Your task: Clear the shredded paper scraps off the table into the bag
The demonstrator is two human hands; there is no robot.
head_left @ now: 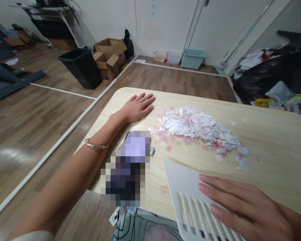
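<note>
My left hand (139,107) lies flat on the table near its far left corner, fingers stretched out and holding nothing. To its right is a heaped pile of small white paper scraps (198,124), with pink translucent bits (169,147) along its near edge. My right hand (251,204) grips a white slotted plastic scoop (183,177) at the near edge, fingers resting across its upper face. Its thumb is hidden. The scoop's flat corner points toward the pile and is apart from it. A blurred-out phone-like object (132,150) lies beside my left forearm.
The pale wooden table (273,140) has rounded far corners. A small light green object (152,151) lies by the blurred object. Beyond stand a black bin (80,68), cardboard boxes (110,55), a teal tub (193,59) and black bags (256,75).
</note>
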